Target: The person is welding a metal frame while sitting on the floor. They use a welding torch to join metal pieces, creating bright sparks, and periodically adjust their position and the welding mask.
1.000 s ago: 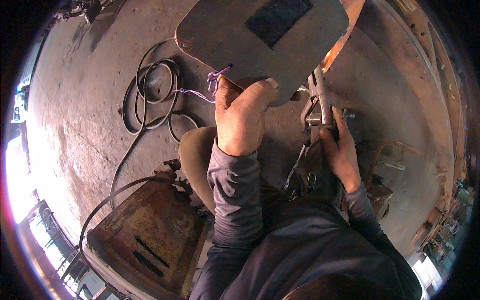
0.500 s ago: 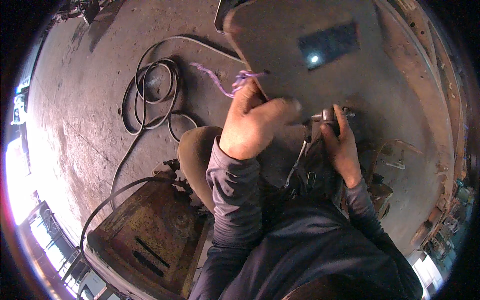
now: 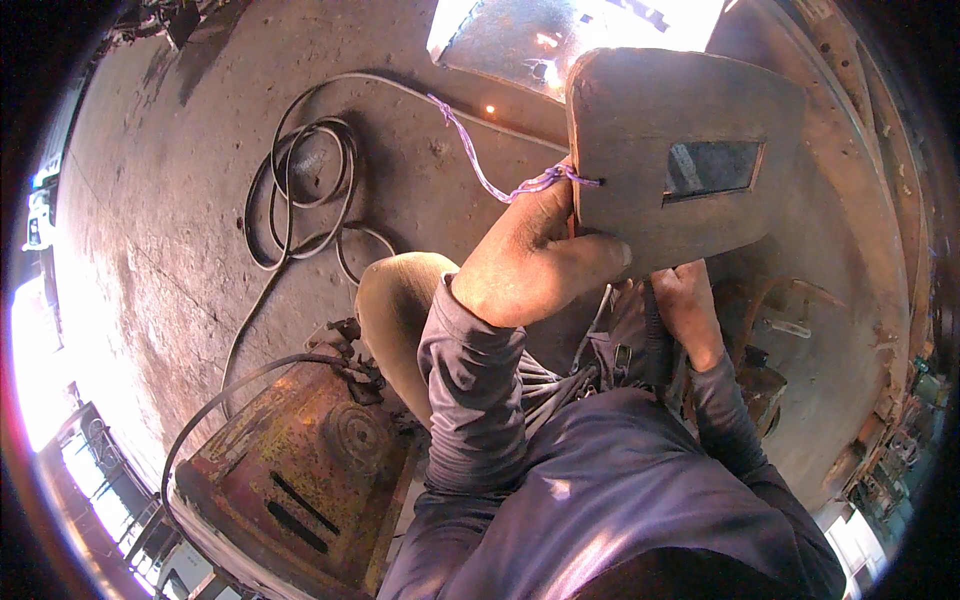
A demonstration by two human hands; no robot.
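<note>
My left hand (image 3: 525,265) is closed on the edge of a flat brown welding shield (image 3: 660,105) with a dark rectangular window (image 3: 712,168). A purple-and-white cord (image 3: 475,160) is knotted through a hole at the shield's left edge, beside my fingers, and its tail hangs out to the left. Under the shield, my right hand (image 3: 685,305) grips a dark tool handle (image 3: 655,315); the tool's front is hidden. Beyond the shield, a metal piece (image 3: 500,45) is brightly lit, with glare and a spark on the floor near it. My bent knee (image 3: 400,290) is left of my hands.
A rusty welding machine (image 3: 300,480) stands at lower left, a black cable running to it. Looped cables (image 3: 300,140) lie on the concrete floor at left. Large curved rusty metal parts (image 3: 850,90) line the right side, with a bent rod tool (image 3: 770,290) nearby.
The shield has swung right and down, now covering the tool in my right hand. My left hand moved right with it. The metal piece at the top has come into view, brightly lit.
</note>
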